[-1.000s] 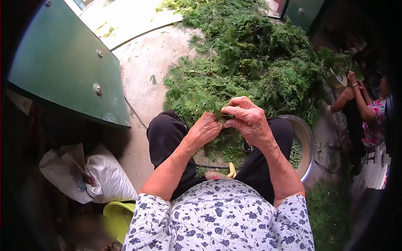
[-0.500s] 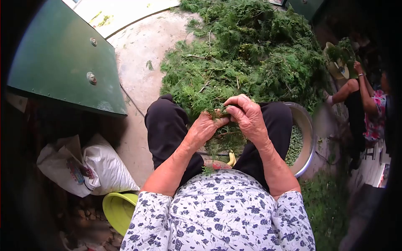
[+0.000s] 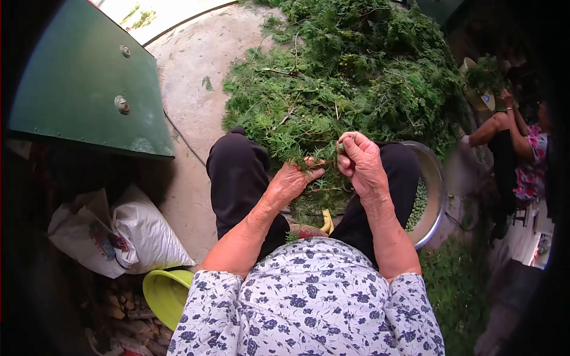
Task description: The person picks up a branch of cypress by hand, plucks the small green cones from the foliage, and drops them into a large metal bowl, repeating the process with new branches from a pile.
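Observation:
My left hand [image 3: 291, 183] is closed around a leafy evergreen sprig [image 3: 323, 199] between my knees. Just to the right, my right hand [image 3: 365, 166] is held up with thumb and fingers pinched on a small green cone [image 3: 341, 146], apart from the sprig. By my right knee stands a metal basin [image 3: 440, 210], partly hidden by my leg, with many small green cones [image 3: 419, 204] inside. Beyond my knees spreads a large heap of cut evergreen branches [image 3: 380, 77].
A green metal panel [image 3: 83, 83] stands at the left. White sacks [image 3: 145, 228] and a yellow-green tub [image 3: 163, 296] are below it. At the right sits another person [image 3: 525, 148], hands on greenery. More greenery [image 3: 454, 291] lies near my right side.
My right hand has moved right and slightly up, away from my left hand, with a small green cone in its fingers. My left hand stays on the sprig.

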Tool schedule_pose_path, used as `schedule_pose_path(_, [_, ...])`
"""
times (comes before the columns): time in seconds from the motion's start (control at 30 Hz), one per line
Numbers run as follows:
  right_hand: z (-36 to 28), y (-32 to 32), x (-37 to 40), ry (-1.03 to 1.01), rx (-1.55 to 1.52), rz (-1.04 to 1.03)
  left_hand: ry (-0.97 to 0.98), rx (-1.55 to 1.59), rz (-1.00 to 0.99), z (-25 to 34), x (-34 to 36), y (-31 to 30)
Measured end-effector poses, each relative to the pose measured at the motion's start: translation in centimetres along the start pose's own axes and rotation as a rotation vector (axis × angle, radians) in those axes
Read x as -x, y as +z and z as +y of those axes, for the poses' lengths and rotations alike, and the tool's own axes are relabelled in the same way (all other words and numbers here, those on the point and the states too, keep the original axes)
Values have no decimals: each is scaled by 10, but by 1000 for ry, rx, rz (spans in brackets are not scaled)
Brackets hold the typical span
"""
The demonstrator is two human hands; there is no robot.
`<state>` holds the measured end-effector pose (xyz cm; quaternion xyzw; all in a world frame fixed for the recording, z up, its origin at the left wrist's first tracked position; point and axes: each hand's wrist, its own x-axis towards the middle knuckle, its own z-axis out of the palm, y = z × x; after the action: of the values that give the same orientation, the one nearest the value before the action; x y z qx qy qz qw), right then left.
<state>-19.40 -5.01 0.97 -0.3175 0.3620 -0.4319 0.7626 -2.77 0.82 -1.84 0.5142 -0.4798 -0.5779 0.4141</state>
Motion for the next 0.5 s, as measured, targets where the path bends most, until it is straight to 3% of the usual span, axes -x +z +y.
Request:
schedule_pose_path(0.03, [-10, 5, 5, -53, 6, 61, -34, 43, 27, 3, 0, 1])
schedule_pose_path(0.07, [-20, 1, 9, -166, 44, 66, -82, 367, 83, 9, 2, 7])
schedule_pose_path(0.17, [-57, -20, 31, -448, 227, 230, -146, 635, 157, 7, -1, 3])
schedule_pose_path(0.23, [-71, -60, 48, -521, 324, 345, -241, 763, 174, 14, -2, -4])
schedule_pose_path(0.3, [-73, -106, 70, -498, 433, 544, -152, 647, 166, 9, -6, -10])
schedule_pose_path(0.33, [-68, -143, 81, -447, 556, 612, -202, 725, 186, 13, -7, -9])
schedule_pose_path(0.4, [-60, -191, 104, -102, 1091, 783, -237, 847, 161, 17, -5, -8])
schedule_pose_path(0.43, [-48, -226, 115, -102, 1093, 781, -273, 962, 123, 18, -4, -7])
schedule_pose_path(0.5, [-29, -277, 129, -165, 1809, 751, -288, 991, 139, 15, -6, -7])
